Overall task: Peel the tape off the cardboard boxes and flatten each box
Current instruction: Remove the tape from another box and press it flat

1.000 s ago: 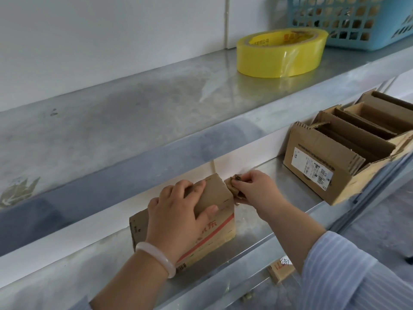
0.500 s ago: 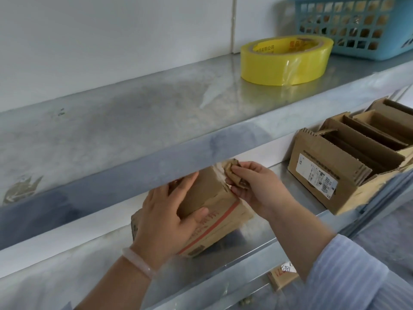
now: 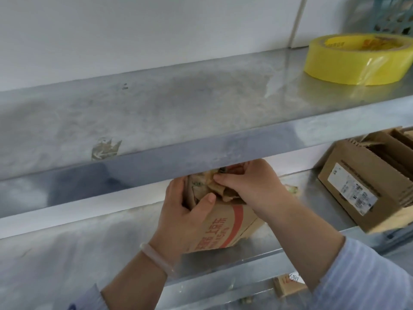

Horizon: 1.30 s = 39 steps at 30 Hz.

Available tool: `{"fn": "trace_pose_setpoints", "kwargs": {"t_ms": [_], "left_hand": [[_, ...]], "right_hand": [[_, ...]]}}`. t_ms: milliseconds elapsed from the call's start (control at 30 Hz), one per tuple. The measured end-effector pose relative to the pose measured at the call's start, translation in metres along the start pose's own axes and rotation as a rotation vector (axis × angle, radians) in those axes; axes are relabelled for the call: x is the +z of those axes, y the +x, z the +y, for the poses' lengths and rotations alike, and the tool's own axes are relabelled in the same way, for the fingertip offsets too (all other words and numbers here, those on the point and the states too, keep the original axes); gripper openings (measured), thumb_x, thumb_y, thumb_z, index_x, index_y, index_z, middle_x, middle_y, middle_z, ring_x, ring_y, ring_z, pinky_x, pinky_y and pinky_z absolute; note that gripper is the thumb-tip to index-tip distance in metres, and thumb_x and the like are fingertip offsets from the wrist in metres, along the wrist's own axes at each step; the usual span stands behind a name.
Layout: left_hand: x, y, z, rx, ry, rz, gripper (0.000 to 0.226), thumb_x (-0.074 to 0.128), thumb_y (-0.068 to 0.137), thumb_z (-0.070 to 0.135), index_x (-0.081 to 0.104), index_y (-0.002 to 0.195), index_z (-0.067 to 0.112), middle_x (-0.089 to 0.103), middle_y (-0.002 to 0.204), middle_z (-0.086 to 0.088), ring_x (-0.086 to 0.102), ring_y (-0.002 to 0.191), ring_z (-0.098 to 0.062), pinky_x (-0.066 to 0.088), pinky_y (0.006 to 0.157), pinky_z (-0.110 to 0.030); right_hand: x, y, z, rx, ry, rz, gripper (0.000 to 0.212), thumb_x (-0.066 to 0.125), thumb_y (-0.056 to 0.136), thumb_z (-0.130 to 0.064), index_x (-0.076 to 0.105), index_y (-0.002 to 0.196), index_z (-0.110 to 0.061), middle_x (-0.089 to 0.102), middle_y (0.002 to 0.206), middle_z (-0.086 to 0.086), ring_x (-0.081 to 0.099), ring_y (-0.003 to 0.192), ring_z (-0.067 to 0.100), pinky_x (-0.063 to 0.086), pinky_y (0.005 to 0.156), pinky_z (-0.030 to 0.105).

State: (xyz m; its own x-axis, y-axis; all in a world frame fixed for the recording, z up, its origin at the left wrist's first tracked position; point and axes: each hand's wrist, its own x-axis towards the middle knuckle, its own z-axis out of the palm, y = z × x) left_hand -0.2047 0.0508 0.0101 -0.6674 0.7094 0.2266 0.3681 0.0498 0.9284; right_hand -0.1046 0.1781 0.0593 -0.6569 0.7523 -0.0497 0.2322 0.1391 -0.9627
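At the bottom right of the frame was my pale blue striped sleeve [image 3: 362, 278], and at the bottom centre my left wrist wore a smooth, milky-white bracelet [image 3: 156, 257]. Just below the lower shelf's front edge, a small cardboard scrap with handwriting on a white sticker [image 3: 288, 287] showed at the bottom right.

In the centre, over the lower grey metal shelf [image 3: 89, 249], I held the small brown cardboard box with a red stripe and red print [image 3: 225, 227]. It was tilted, its top end tucked under the front lip of the shelf above. I could not tell whether its lower edge touched the shelf. My left hand [image 3: 185, 213] gripped it, thumb pressed across the front face and fingers wrapped round the far side. My right hand [image 3: 252, 184] pinched a crumpled brownish strip [image 3: 220, 190] at the box's top. Whether that was tape or torn card I could not tell.

At the right edge, well apart, a larger open brown cardboard box with a white printed label [image 3: 357, 191] sat on the same shelf.

Above, the upper grey metal shelf [image 3: 178, 104] crossed the whole frame, with a torn tape scrap [image 3: 105, 149] stuck near its front edge on the left. In the upper right a roll of yellow tape [image 3: 357, 61] lay flat on it, and a blue plastic lattice basket [image 3: 390, 16] stood behind it, against the white wall [image 3: 134, 30].
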Motion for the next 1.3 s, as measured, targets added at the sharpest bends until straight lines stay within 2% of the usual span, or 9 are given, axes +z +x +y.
{"fn": "trace_pose_setpoints", "kwargs": {"t_ms": [200, 300, 400, 467, 600, 767, 867, 967, 1300], "left_hand": [[-0.001, -0.001, 0.0, 0.019, -0.02, 0.029, 0.046, 0.065, 0.065, 0.056, 0.048, 0.107, 0.064, 0.059, 0.119, 0.006, 0.06, 0.107, -0.008, 0.054, 0.09, -0.042], [-0.002, -0.002, 0.0, 0.032, -0.015, 0.014, 0.043, 0.065, 0.068, 0.055, 0.048, 0.106, 0.065, 0.061, 0.114, 0.01, 0.061, 0.105, -0.01, 0.054, 0.089, -0.042], [-0.004, 0.0, -0.002, 0.057, 0.089, -0.007, 0.048, 0.061, 0.067, 0.066, 0.039, 0.109, 0.073, 0.054, 0.115, 0.021, 0.053, 0.111, 0.004, 0.047, 0.09, -0.018], [-0.006, 0.002, -0.002, 0.081, 0.172, -0.04, 0.051, 0.055, 0.065, 0.077, 0.03, 0.109, 0.079, 0.045, 0.114, 0.031, 0.041, 0.11, 0.019, 0.038, 0.082, -0.004], [-0.005, 0.002, -0.003, 0.114, 0.185, -0.091, 0.054, 0.039, 0.063, 0.094, 0.027, 0.113, 0.077, 0.043, 0.116, 0.03, 0.037, 0.113, 0.016, 0.033, 0.085, -0.013], [-0.008, 0.004, -0.008, 0.105, 0.173, -0.166, 0.066, 0.034, 0.059, 0.099, 0.006, 0.117, 0.086, 0.042, 0.121, 0.016, 0.034, 0.115, 0.016, 0.031, 0.087, -0.001], [-0.009, 0.004, -0.011, 0.108, 0.208, -0.212, 0.075, 0.032, 0.06, 0.099, -0.008, 0.121, 0.083, 0.04, 0.123, 0.012, 0.031, 0.117, 0.016, 0.026, 0.091, 0.001], [-0.008, 0.004, -0.01, 0.101, 0.224, -0.233, 0.078, 0.031, 0.06, 0.099, -0.012, 0.122, 0.081, 0.038, 0.124, 0.013, 0.028, 0.118, 0.017, 0.026, 0.093, -0.005], [-0.009, -0.003, -0.007, 0.099, 0.192, -0.101, 0.066, 0.048, 0.072, 0.075, 0.021, 0.132, 0.07, 0.037, 0.119, 0.036, 0.035, 0.113, 0.024, 0.033, 0.081, -0.005]], "right_hand": [[0.013, -0.007, 0.004, -0.09, -0.268, 0.193, 0.004, 0.07, 0.073, -0.033, 0.066, 0.071, -0.031, 0.065, 0.069, -0.03, 0.063, 0.064, -0.005, 0.049, 0.057, 0.023], [0.017, -0.014, 0.009, -0.299, -0.41, 0.261, 0.006, 0.068, 0.074, -0.026, 0.064, 0.075, -0.031, 0.066, 0.07, -0.019, 0.062, 0.069, 0.002, 0.053, 0.061, 0.029], [0.015, -0.016, 0.012, -0.466, -0.454, 0.229, 0.013, 0.068, 0.078, -0.02, 0.067, 0.086, -0.031, 0.065, 0.083, -0.018, 0.062, 0.075, 0.007, 0.056, 0.069, 0.036], [0.011, -0.012, 0.011, -0.41, -0.465, 0.156, 0.009, 0.067, 0.08, -0.035, 0.067, 0.089, -0.036, 0.064, 0.082, -0.023, 0.062, 0.077, 0.001, 0.055, 0.072, 0.031], [0.006, -0.009, 0.005, -0.315, -0.45, -0.009, 0.038, 0.042, 0.076, -0.077, 0.065, 0.081, -0.047, 0.063, 0.079, -0.026, 0.059, 0.076, -0.005, 0.046, 0.065, 0.023], [-0.006, -0.007, -0.008, -0.171, -0.367, -0.175, 0.005, 0.066, 0.085, -0.048, 0.071, 0.084, -0.047, 0.067, 0.08, -0.031, 0.061, 0.077, -0.013, 0.045, 0.06, 0.008], [-0.014, -0.005, -0.018, -0.105, -0.478, -0.247, 0.027, 0.075, 0.076, -0.047, 0.068, 0.101, -0.041, 0.07, 0.086, -0.021, 0.065, 0.077, -0.005, 0.048, 0.063, 0.012], [-0.012, -0.008, -0.026, -0.099, -0.63, -0.214, 0.018, 0.072, 0.078, -0.05, 0.068, 0.081, -0.033, 0.067, 0.078, -0.015, 0.062, 0.073, 0.0, 0.045, 0.06, 0.019], [-0.006, -0.014, -0.005, -0.14, -0.569, -0.008, 0.016, 0.059, 0.093, -0.03, 0.05, 0.08, -0.026, 0.059, 0.081, -0.009, 0.053, 0.075, 0.006, 0.035, 0.056, 0.023]]}}
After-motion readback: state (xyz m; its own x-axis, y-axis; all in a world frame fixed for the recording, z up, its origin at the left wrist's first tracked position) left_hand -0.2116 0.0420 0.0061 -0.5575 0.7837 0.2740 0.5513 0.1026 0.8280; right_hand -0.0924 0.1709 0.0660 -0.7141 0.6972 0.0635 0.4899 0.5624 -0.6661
